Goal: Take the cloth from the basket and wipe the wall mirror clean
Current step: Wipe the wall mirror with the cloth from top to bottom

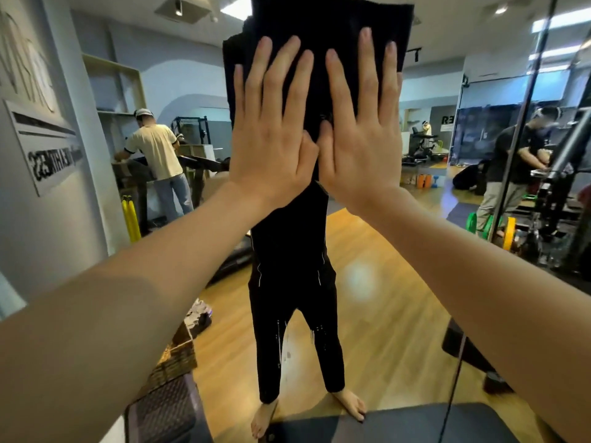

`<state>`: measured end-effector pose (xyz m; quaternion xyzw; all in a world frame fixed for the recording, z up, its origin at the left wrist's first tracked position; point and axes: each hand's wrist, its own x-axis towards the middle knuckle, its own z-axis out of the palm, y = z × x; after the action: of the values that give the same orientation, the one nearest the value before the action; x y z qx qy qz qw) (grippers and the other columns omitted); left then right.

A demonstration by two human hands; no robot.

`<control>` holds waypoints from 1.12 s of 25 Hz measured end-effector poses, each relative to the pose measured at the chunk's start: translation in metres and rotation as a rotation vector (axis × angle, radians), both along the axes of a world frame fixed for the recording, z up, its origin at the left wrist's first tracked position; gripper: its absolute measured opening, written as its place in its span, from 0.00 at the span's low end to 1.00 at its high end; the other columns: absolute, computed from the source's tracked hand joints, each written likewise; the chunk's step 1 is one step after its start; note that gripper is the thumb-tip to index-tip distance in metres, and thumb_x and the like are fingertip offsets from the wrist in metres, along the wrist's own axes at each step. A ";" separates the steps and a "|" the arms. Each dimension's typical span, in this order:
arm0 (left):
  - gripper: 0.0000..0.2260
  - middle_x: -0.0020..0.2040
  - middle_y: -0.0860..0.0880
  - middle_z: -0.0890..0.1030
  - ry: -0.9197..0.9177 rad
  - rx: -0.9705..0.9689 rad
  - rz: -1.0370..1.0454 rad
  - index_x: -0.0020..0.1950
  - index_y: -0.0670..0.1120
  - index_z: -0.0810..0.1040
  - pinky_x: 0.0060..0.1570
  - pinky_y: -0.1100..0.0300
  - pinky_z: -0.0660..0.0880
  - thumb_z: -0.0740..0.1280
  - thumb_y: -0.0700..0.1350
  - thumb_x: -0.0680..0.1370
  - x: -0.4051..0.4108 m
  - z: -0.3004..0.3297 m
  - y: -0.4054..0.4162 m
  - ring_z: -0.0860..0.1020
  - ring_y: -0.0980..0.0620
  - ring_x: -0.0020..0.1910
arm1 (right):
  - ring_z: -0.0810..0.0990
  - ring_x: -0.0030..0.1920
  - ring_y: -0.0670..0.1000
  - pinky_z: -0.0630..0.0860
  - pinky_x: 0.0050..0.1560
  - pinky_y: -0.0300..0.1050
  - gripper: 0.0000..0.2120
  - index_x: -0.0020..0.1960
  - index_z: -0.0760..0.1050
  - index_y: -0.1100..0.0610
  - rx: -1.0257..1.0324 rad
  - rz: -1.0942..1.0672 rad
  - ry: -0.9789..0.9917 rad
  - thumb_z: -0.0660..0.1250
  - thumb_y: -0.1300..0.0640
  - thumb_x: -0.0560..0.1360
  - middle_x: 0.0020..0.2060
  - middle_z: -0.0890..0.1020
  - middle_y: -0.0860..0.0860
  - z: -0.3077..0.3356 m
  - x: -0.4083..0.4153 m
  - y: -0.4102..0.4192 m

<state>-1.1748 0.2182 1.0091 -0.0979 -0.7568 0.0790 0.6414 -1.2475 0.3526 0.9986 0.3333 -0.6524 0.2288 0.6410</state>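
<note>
So the person is standing right up against the big wall mirror (383, 251), pressing a dark, thick folded cloth (319, 52) flat on the glass high up, about head level. Both hands are splayed open on it, fingers straight, nothing curled: left hand (271, 129) and right hand (361, 135) sitting side by side, thumbs touching. I'm guessing the flat palms are spreading pressure so the whole cloth is rubbing the mirror. A woven basket-like thing (172, 356) is sitting low to the mirror's left, though I can't tell for sure.
</note>
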 end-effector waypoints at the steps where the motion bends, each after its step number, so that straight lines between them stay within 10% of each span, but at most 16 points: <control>1: 0.29 0.81 0.37 0.63 0.006 0.014 -0.004 0.81 0.37 0.63 0.80 0.35 0.51 0.59 0.46 0.81 0.000 -0.012 0.002 0.57 0.34 0.82 | 0.55 0.80 0.73 0.57 0.79 0.68 0.28 0.82 0.62 0.62 0.011 0.012 0.002 0.56 0.53 0.84 0.80 0.60 0.69 -0.010 0.002 0.001; 11: 0.33 0.82 0.35 0.57 -0.163 0.046 0.094 0.82 0.35 0.57 0.77 0.28 0.51 0.59 0.46 0.79 -0.006 -0.178 0.040 0.52 0.31 0.82 | 0.53 0.81 0.73 0.55 0.80 0.69 0.27 0.81 0.63 0.61 0.222 0.118 -0.110 0.58 0.54 0.84 0.80 0.59 0.68 -0.167 -0.007 0.055; 28: 0.35 0.83 0.37 0.54 -0.161 0.019 0.063 0.83 0.37 0.54 0.78 0.28 0.50 0.62 0.47 0.78 -0.133 -0.148 0.260 0.51 0.33 0.82 | 0.49 0.82 0.72 0.60 0.77 0.71 0.27 0.82 0.58 0.61 0.233 0.059 -0.083 0.54 0.52 0.87 0.81 0.56 0.68 -0.136 -0.134 0.272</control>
<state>-1.3075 0.4778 0.8611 -0.0742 -0.8092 0.0840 0.5767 -1.3814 0.6243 0.8626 0.4149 -0.6903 0.1837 0.5635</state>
